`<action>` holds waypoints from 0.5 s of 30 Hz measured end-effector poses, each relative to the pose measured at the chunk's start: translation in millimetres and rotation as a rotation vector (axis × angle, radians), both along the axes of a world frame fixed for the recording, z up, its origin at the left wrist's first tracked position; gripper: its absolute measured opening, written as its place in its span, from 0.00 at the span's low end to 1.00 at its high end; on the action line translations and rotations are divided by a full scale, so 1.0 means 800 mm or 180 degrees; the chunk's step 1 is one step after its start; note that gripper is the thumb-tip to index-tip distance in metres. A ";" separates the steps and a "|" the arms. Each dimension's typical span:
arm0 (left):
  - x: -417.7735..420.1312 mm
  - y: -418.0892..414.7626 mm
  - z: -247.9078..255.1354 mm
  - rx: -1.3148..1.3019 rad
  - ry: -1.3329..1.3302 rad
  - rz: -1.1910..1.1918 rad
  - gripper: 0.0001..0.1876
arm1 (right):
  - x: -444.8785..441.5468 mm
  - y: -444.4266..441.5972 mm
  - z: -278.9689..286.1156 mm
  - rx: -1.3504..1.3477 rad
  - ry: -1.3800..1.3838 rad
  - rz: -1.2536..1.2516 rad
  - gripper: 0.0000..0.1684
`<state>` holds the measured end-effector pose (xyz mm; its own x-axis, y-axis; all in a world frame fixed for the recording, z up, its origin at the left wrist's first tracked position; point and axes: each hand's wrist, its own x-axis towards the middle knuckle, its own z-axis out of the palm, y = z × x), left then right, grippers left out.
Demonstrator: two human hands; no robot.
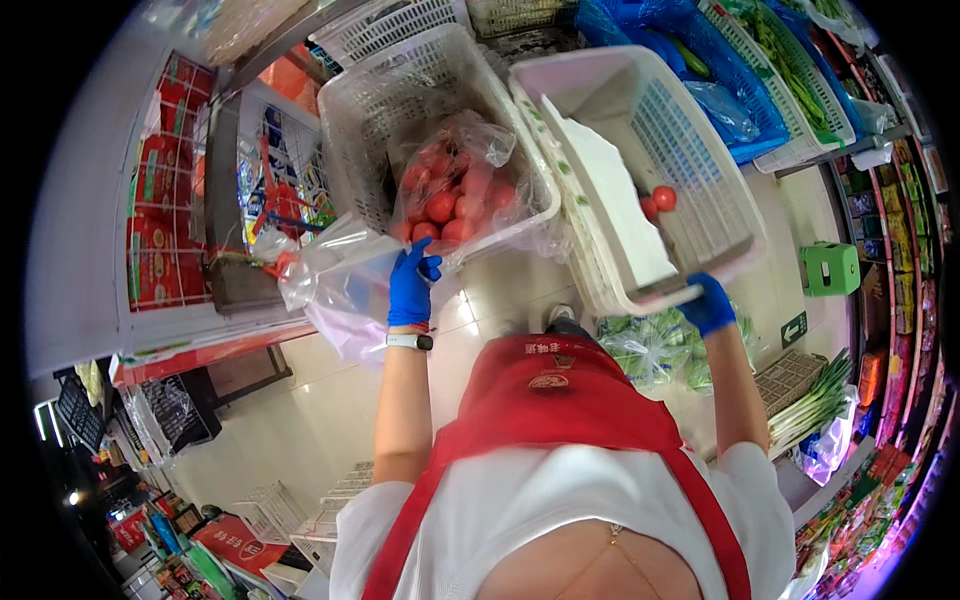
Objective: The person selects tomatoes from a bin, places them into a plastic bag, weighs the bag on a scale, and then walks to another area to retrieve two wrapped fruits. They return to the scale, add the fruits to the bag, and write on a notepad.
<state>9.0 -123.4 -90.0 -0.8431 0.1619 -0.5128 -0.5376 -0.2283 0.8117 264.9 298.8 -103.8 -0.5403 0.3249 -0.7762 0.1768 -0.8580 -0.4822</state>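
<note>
My left hand (pixel 411 283), in a blue glove, is at the near rim of a white plastic basket (pixel 553 204) with clear plastic lining. Its fingertips reach towards the red tomatoes (pixel 441 206), several of them under or in a clear plastic bag (pixel 484 139). Clear film (pixel 337 259) hangs beside this hand; whether the fingers pinch it cannot be made out. My right hand (pixel 706 306), also gloved in blue, grips the near corner of a second white basket (pixel 731 187), which looks tilted. Inside it are two tomatoes (pixel 663 199) and a torn white sheet (pixel 611 187).
Bagged green vegetables (pixel 649 352) lie on the floor near my right arm, with spring onions (pixel 814 401) beyond. A green stool (pixel 830 268) stands to the right. Blue-lined produce crates (pixel 739 112) are at the back right. A metal rack post (pixel 234 202) is on the left.
</note>
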 end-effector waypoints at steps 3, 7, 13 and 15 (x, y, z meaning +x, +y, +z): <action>-0.002 -0.008 -0.005 0.0013 0.0133 0.0012 0.15 | 0.090 -0.025 0.033 0.0024 -0.0031 -0.0107 0.04; -0.009 -0.007 -0.002 0.0185 0.0273 -0.0214 0.14 | 0.219 -0.084 0.101 -0.0008 -0.0387 -0.0416 0.02; -0.020 -0.011 -0.038 0.0174 0.0254 -0.0522 0.13 | 0.285 -0.191 0.209 0.0201 -0.1152 -0.1015 0.03; -0.023 -0.017 -0.046 0.0146 0.0359 -0.0633 0.13 | 0.347 -0.199 0.186 0.0212 -0.0972 -0.1152 0.05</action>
<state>-9.2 -137.3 -127.0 -0.8439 0.3515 -0.4053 -0.4820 -0.1650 0.8605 542.6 139.6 45.0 -0.1337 0.5046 -0.8529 0.0144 -0.8596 -0.5108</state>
